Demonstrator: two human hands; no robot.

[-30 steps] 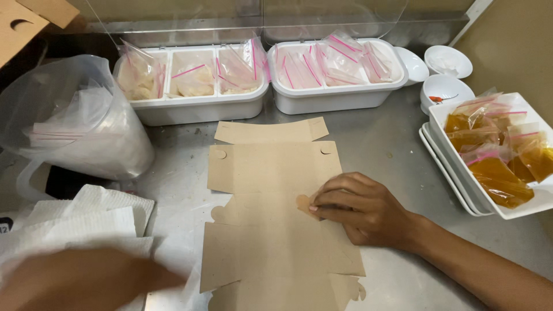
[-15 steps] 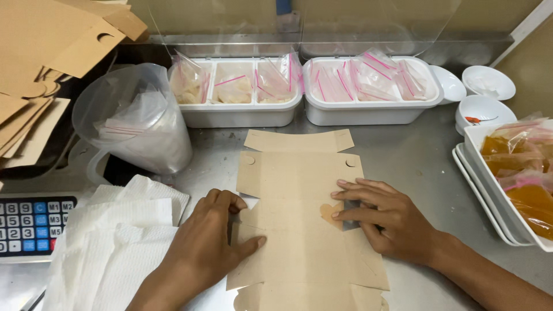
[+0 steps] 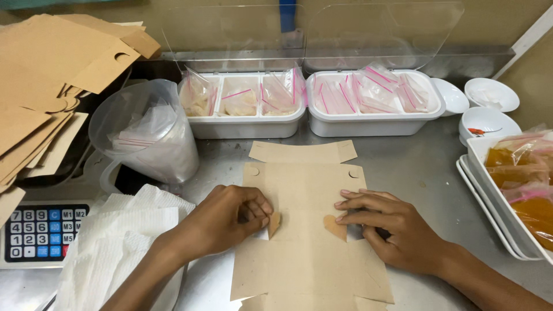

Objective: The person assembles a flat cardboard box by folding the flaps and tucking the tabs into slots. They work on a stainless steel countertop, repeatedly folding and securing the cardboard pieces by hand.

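Note:
A flat brown cardboard box blank (image 3: 303, 190) lies on the steel counter in front of me. My left hand (image 3: 230, 219) pinches a small side tab (image 3: 274, 223) at the blank's left edge and lifts it. My right hand (image 3: 391, 227) rests on the blank's right side, its fingertips pressing on another small rounded tab (image 3: 336, 226). Both tabs are bent up from the sheet.
A stack of white paper napkins (image 3: 121, 242) lies at the left, beside a calculator (image 3: 40, 230). A clear jug with bags (image 3: 150, 135) and piled cardboard blanks (image 3: 46, 86) stand behind. Two white tubs (image 3: 368, 124) of sachets sit at the back; trays of orange sauce bags (image 3: 518, 184) and small white bowls (image 3: 489, 106) at right.
My left hand came in from the lower left onto the blank's left edge and closed on its tab. The right hand stayed on the right tab. The camera tilted up.

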